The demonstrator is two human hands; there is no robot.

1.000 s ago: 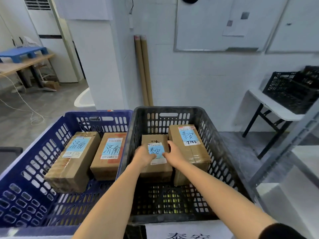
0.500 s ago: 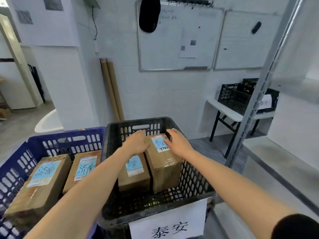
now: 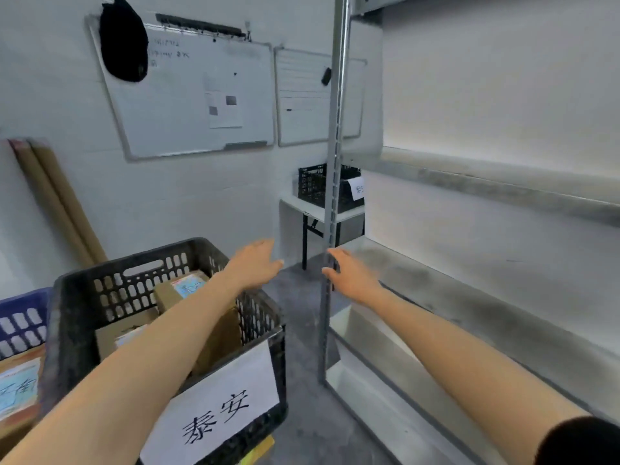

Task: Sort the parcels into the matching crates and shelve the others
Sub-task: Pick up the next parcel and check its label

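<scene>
Crate, black [image 3: 63,330], lower left of frame, paper label [image 3: 214,411] on front: two parcels [image 3: 177,292] lie inside, sorted by my judgement. Hands, mid-frame: my left hand [image 3: 255,263] and right hand [image 3: 350,273] both hold nothing, fingers loosely spread. Shelf [image 3: 486,297], right of frame: shelving not yet done.

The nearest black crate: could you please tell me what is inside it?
Two labelled cardboard parcels lie inside the black crate: a taller parcel and a lower parcel to its left. The left forearm crosses over both, hiding parts of them and the crate's floor.
</scene>
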